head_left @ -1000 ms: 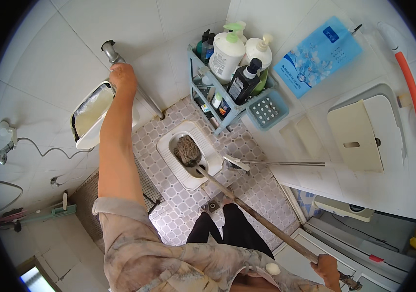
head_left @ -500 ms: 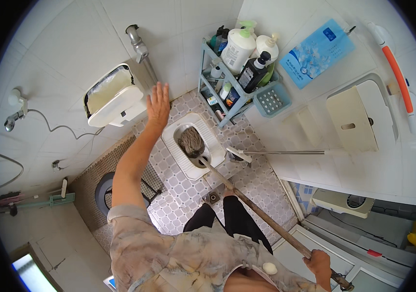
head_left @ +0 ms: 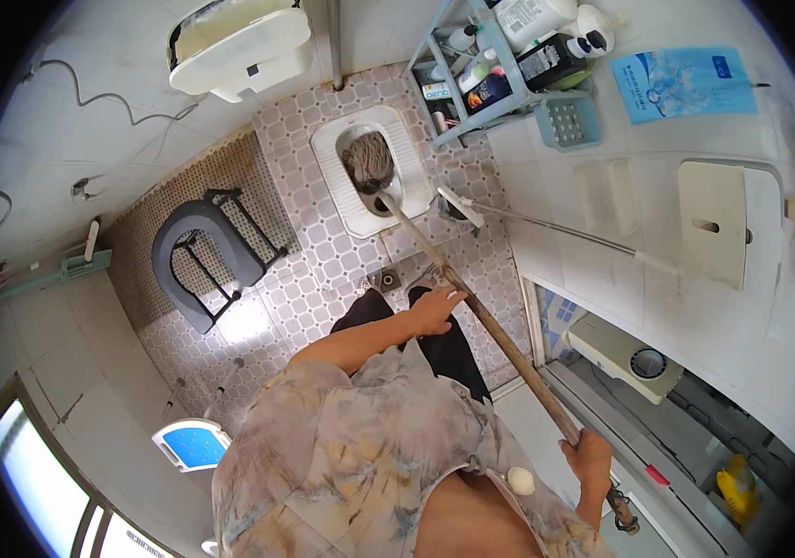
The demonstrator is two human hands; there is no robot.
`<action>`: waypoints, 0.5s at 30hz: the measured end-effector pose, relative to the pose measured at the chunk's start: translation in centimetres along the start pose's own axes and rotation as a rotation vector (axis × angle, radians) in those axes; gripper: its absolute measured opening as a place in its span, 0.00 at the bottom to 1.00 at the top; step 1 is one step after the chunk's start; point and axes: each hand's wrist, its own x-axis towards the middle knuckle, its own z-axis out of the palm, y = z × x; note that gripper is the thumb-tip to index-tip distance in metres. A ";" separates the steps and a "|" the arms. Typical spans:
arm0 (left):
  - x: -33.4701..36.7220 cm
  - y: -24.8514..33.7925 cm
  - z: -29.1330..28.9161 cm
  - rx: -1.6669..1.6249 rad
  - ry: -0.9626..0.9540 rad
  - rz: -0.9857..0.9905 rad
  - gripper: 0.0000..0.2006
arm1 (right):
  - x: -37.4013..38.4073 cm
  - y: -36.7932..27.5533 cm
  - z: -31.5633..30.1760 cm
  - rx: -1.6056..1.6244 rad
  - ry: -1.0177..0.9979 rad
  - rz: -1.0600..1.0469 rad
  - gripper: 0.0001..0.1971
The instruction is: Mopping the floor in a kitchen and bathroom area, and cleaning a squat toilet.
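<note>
Brown wood slants across your view: a long mop handle [head_left: 509,349], rising from the floor toward you at lower right. Near its upper end, your right hand [head_left: 588,458] is wrapped firmly around it. Farther along, in front of your black trousers [head_left: 458,358], your left hand [head_left: 435,312] is loose, its fingers extended and tips at the handle; whether they touch it cannot be told. Past your feet, a small square drain [head_left: 389,279] sits in the patterned floor tile. Beyond it, the grey-brown string mop head [head_left: 368,160] lies in the bowl of a white squat toilet [head_left: 331,177] with ribbed sides. To the left, a dark grey U-shaped seat [head_left: 235,246] stands on a frame. Farthest off, to the toilet's right, a pale blue rack [head_left: 486,121] holds bottles, and a light blue pouch [head_left: 686,84] hangs on the wall.
</note>
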 end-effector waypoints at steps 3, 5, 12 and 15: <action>1.7 2.4 -0.7 -0.010 -0.114 0.043 0.35 | -0.4 -0.1 0.5 0.000 0.057 0.009 0.18; 2.8 3.2 -0.8 0.022 -0.129 0.121 0.36 | -0.5 -0.1 0.6 -0.011 0.064 0.007 0.18; 5.4 10.4 -0.7 0.173 -0.319 0.415 0.37 | -0.2 1.7 1.5 0.007 0.147 -0.032 0.18; 5.2 13.3 2.9 0.167 -0.197 0.444 0.31 | 0.1 2.6 2.2 -0.017 0.175 -0.073 0.17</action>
